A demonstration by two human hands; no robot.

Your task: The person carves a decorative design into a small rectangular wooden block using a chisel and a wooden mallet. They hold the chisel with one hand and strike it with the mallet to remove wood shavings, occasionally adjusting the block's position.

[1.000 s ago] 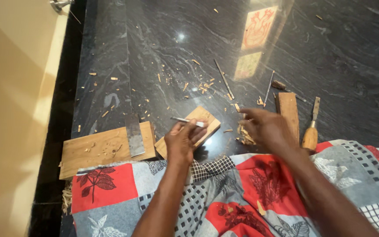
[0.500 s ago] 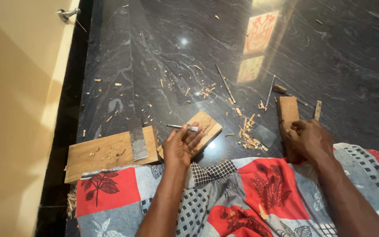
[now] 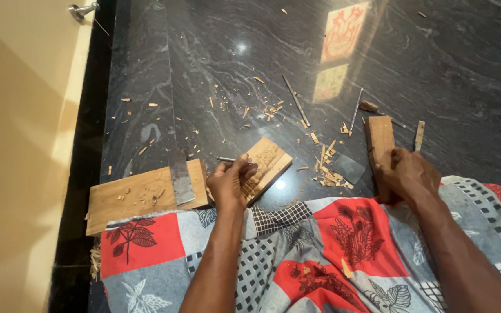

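Observation:
My left hand [image 3: 230,184] is closed around a thin metal chisel [image 3: 225,159], its tip at a small carved wooden block [image 3: 267,163] lying on the dark stone floor. My fingers also rest on that block's near edge. My right hand [image 3: 410,174] grips the near end of a long plain wooden block [image 3: 379,139] that lies on the floor to the right. A patterned red, grey and white cloth [image 3: 320,261] covers my lap under both forearms.
A larger wooden plank [image 3: 134,197] with a grey flat bar [image 3: 181,181] on it lies at the left. Wood chips [image 3: 329,171], a dark flat stone [image 3: 349,168], thin metal tools [image 3: 296,99] and a wood-handled chisel [image 3: 419,134] lie around. A yellow wall [image 3: 18,145] stands at the left.
My right hand moved right from the pile of chips to the long wooden block and closed on it. My left hand stayed on the carved block with the chisel.

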